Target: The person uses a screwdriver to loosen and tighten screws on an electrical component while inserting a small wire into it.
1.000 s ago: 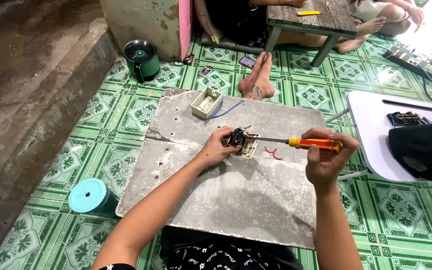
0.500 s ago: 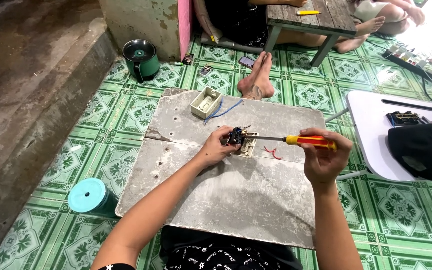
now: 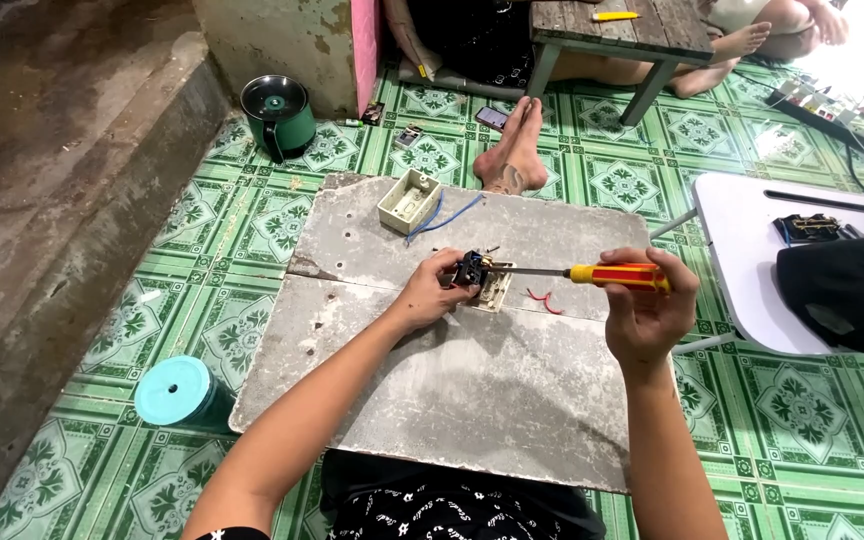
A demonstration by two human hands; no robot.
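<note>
**Screwdriver on the switch, box not yet joined**

I sit on the green tiled floor point(image 3: 252, 215) with a grey board point(image 3: 472, 380) across my lap. The board's near half is bare, so my forearms have room; its far edge lies close to another person's bare feet point(image 3: 517, 150), and a white table point(image 3: 742, 250) stands just off its right corner.

My right hand point(image 3: 647, 310) is closed around the red-and-yellow screwdriver point(image 3: 617, 275), shaft level, tip at the switch point(image 3: 482, 275). My left hand point(image 3: 432, 295) pins that small dark-and-cream switch against the board near its middle.

I judge the work midway: the cream wall box point(image 3: 409, 200) sits apart at the far left, its blue wire point(image 3: 442, 215) loose, and a red wire scrap point(image 3: 544, 300) lies beside the switch.
</note>
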